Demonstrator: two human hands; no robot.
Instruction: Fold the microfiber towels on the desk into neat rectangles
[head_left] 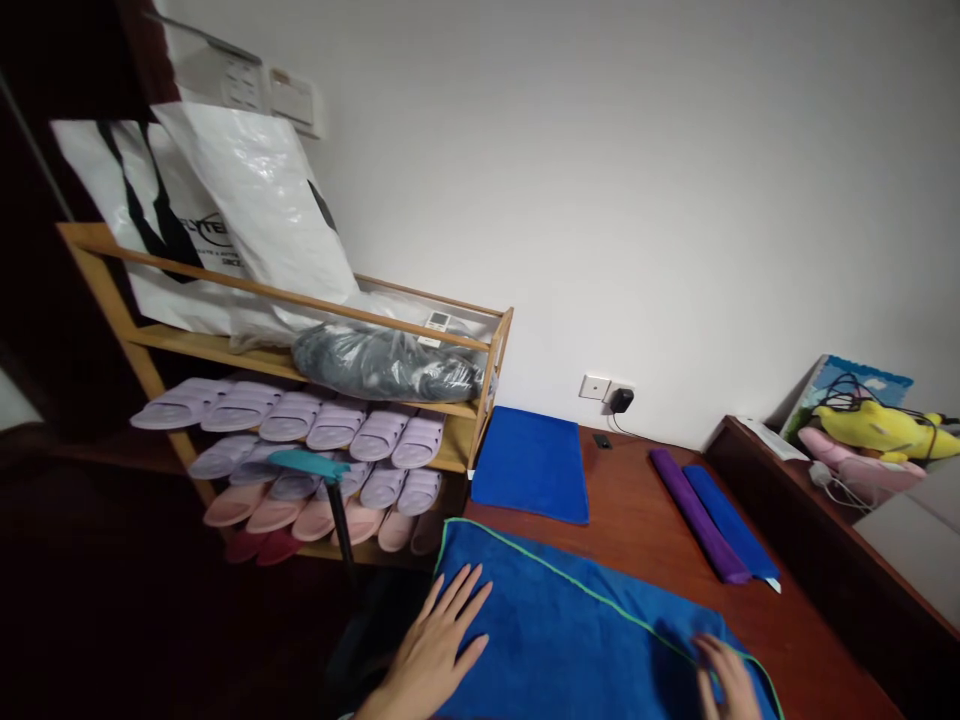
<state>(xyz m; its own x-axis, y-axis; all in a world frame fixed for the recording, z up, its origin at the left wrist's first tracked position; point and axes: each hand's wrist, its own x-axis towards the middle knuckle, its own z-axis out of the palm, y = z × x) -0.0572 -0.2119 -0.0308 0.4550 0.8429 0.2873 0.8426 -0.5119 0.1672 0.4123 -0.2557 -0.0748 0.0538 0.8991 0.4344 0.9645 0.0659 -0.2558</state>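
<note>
A blue towel (pixel 547 640) with a bright green stitched edge lies spread over the near part of the brown table. The green edge runs diagonally across it, and the part beyond looks a little rumpled. My left hand (pixel 435 640) rests flat on its left side, fingers stretched and spread. At the towel's right end is my right hand (pixel 724 675), slightly blurred, with fingers bent and the thumb apart from them; nothing shows between them. Just beyond lies a folded blue cloth (pixel 532 465). A rolled purple towel (pixel 697 515) and a rolled blue towel (pixel 731 525) lie side by side farther right.
A wooden rack (pixel 469 430) at the left holds rows of slippers (pixel 277 410), white bags (pixel 255 190) and a plastic-wrapped dark bundle (pixel 382 360). A black plug (pixel 621 400) sits in the wall socket. On the raised ledge at right lies a yellow plush toy (pixel 870 430).
</note>
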